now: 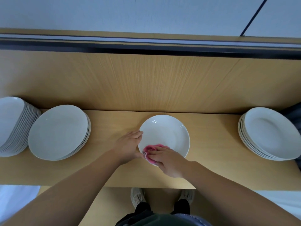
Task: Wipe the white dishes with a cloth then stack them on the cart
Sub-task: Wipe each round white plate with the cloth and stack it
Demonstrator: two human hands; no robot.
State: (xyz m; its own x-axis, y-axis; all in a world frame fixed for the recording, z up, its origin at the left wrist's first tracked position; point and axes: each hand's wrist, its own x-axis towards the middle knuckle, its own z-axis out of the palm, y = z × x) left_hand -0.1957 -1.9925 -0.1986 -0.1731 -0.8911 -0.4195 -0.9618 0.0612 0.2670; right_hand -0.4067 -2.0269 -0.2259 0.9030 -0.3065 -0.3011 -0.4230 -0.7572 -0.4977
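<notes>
Task is sitting at the wiping stage, approx. mid-way at best. One plate (167,131) is lying flat on the wooden top (114,173), centre, right in front of the person. The right hand (164,160) is bunching the pink cloth (151,147) under curled fingers and pressing it onto the plate's near-left part, just inside the rim. The left hand (128,144) is lying w/ fingers fairly straight against the plate's left rim, touching it. It's steadying the plate, not gripping it.

The other dishes are waiting in 3 piles. A tall stack (11,121) is sitting at far left w/ a second stack (58,131) just beside it. A right-side stack (268,132) is sitting well apart at the other end.

Nothing is marking which pile is wiped vs. unwiped. The wide-angle view is also bending the edges, so I can't tell whether the wooden top is the cart or the cart is standing out of view.

My read: this plate is getting its wipe now and isn't stacked yet. W/ that many dishes piled up, plenty of wiping is likely remaining.
</notes>
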